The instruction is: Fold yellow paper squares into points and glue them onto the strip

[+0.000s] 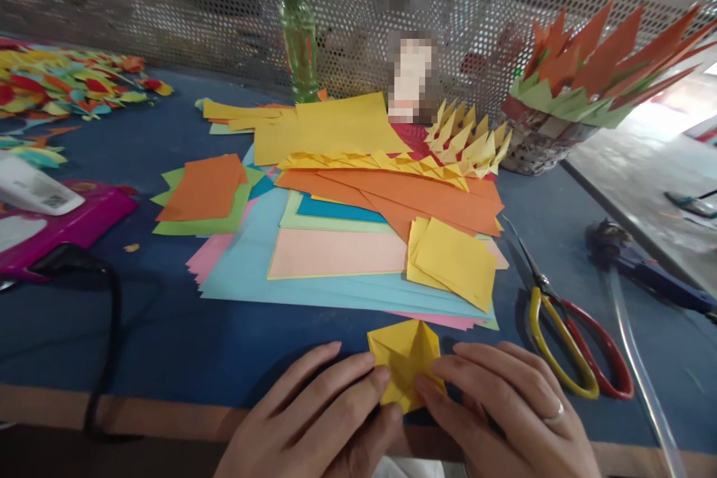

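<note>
A small yellow paper [404, 362], creased and partly folded, is held between my two hands at the table's front edge. My left hand [319, 414] pinches its left side and lower left corner between thumb and fingers. On the right side of the paper, my right hand [504, 407], with a ring on one finger, grips the edge with thumb and forefinger. Just beyond lies a small stack of yellow squares [453, 261] on top of larger coloured sheets [336, 254]. A long strip of folded yellow points [370, 163] rests behind them.
Scissors [541, 284] with yellow and red handles and a glue gun [644, 265] lie right. Orange and green squares [205, 190], a magenta device [72, 228] with a black cord [115, 314] and colourful pieces [67, 82] are left. A green bottle [299, 37] and paper-trimmed basket [546, 127] stand behind.
</note>
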{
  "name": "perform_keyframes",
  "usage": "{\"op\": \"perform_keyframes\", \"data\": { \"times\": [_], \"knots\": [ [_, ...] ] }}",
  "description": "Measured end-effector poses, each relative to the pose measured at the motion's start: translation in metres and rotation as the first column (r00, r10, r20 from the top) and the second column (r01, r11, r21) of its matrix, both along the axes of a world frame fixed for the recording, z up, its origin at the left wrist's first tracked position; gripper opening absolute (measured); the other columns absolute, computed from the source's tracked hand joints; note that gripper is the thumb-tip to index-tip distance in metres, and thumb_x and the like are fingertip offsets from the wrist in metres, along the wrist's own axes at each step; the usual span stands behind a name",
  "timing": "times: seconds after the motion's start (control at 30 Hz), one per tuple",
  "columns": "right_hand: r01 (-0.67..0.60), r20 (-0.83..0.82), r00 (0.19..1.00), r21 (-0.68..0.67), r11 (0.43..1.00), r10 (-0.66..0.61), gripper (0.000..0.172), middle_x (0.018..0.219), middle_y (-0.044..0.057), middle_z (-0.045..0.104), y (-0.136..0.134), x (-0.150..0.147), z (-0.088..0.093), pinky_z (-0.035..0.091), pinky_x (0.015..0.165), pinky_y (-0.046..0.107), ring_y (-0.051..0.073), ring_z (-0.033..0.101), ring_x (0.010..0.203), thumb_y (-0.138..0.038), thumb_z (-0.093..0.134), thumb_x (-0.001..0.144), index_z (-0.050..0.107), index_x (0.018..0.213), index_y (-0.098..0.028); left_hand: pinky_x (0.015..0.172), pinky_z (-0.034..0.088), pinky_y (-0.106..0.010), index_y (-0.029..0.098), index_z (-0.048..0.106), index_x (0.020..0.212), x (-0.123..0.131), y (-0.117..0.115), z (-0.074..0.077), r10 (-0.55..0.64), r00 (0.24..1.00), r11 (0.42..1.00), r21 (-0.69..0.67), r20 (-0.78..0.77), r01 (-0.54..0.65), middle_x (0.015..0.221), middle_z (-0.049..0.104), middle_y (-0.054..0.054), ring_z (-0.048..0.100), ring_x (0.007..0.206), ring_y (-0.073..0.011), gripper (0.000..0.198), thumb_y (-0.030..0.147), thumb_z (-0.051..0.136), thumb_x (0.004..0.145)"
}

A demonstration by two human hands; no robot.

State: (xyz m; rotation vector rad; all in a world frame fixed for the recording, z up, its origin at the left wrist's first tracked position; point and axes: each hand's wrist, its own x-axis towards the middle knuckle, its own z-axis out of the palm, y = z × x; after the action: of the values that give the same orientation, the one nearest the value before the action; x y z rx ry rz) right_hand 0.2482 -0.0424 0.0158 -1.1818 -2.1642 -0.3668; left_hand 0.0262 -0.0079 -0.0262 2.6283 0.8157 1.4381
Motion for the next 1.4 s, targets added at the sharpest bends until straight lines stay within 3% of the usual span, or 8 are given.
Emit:
{"op": "perform_keyframes", "data": {
  "times": [0.13,0.27,0.47,0.57,0.77,0.97,1.17,1.4],
  "knots": [
    [0.013,0.002,1.000,-0.013,1.000,-0.013,0.019,0.088,-0.005,0.078,0.002,-0.002,0.000,0.050,0.088,0.030,0.014,0.067,0.096,-0.019,0.065,0.098,0.077,0.086,-0.026,0.120,0.039,-0.030,0.027,0.075,0.103,0.000,-0.001,0.000,0.002,1.000,1.000,-0.023,0.010,-0.001,0.110,0.075,0.006,0.067,0.111,-0.0094,0.037,0.027,0.039,0.109],
    [0.036,0.031,0.999,-0.014,0.999,-0.036,0.017,0.088,-0.003,0.074,0.000,0.001,0.005,0.054,0.084,0.027,0.015,0.069,0.092,-0.021,0.063,0.098,0.076,0.090,-0.028,0.118,0.040,-0.031,0.024,0.075,0.099,0.003,-0.001,0.004,0.005,0.999,1.000,-0.018,0.051,-0.004,0.107,0.075,0.003,0.067,0.109,-0.0110,0.046,0.038,0.033,0.110],
    [0.075,0.017,0.997,-0.287,0.955,-0.073,0.051,0.135,0.011,0.057,-0.009,0.007,0.019,0.055,0.099,0.034,0.021,0.058,0.124,-0.003,0.044,0.094,0.061,0.137,-0.025,0.119,0.039,-0.031,0.022,0.075,0.095,0.001,0.002,0.007,-0.014,0.999,1.000,0.005,0.043,0.014,0.105,0.075,0.002,0.067,0.111,-0.0126,0.044,0.038,0.036,0.109],
    [0.077,0.046,0.997,-0.337,0.939,-0.065,0.054,0.144,0.012,0.049,-0.001,0.003,0.021,0.053,0.101,0.037,0.022,0.051,0.129,0.000,0.041,0.092,0.058,0.138,-0.024,0.120,0.038,-0.032,0.021,0.074,0.095,-0.002,0.002,0.008,-0.012,1.000,0.999,0.032,-0.002,0.012,0.107,0.075,0.001,0.066,0.112,-0.0135,0.034,0.027,0.043,0.107],
    [0.007,0.057,0.998,-0.326,0.945,0.013,0.033,0.135,0.011,0.056,0.021,0.002,0.022,0.052,0.102,0.041,0.023,0.048,0.128,-0.001,0.042,0.094,0.064,0.109,-0.021,0.121,0.036,-0.031,0.019,0.074,0.096,-0.005,0.000,0.009,0.009,1.000,0.997,0.082,-0.030,-0.006,0.111,0.075,0.000,0.066,0.113,-0.0133,0.021,0.020,0.054,0.101],
    [-0.015,0.062,0.997,-0.322,0.947,0.037,0.024,0.127,0.005,0.065,0.005,0.004,0.029,0.048,0.104,0.034,0.019,0.049,0.129,-0.006,0.048,0.096,0.064,0.104,-0.023,0.125,0.032,-0.036,0.017,0.075,0.103,-0.013,-0.001,0.005,0.032,0.996,0.991,0.133,-0.081,-0.021,0.118,0.075,-0.002,0.064,0.119,-0.0168,0.031,0.017,0.044,0.102],
    [-0.083,0.002,0.996,-0.321,0.943,0.088,0.015,0.104,-0.001,0.074,-0.008,-0.007,0.031,0.053,0.093,0.027,0.016,0.066,0.104,-0.011,0.060,0.092,0.067,0.096,-0.023,0.126,0.029,-0.041,0.010,0.071,0.121,-0.015,-0.002,0.010,0.025,0.992,0.997,0.071,-0.121,-0.017,0.127,0.072,-0.008,0.061,0.126,-0.0216,0.040,0.033,0.041,0.107],
    [-0.089,-0.091,0.994,-0.294,0.952,0.065,0.015,0.088,0.002,0.071,-0.001,-0.022,0.022,0.054,0.074,0.027,0.015,0.065,0.080,-0.010,0.055,0.096,0.066,0.094,-0.020,0.125,0.031,-0.045,0.009,0.072,0.117,-0.016,-0.002,0.007,0.003,0.993,0.993,0.115,-0.117,0.010,0.127,0.071,-0.011,0.060,0.129,-0.0247,0.046,0.045,0.045,0.106]
  ]
}}
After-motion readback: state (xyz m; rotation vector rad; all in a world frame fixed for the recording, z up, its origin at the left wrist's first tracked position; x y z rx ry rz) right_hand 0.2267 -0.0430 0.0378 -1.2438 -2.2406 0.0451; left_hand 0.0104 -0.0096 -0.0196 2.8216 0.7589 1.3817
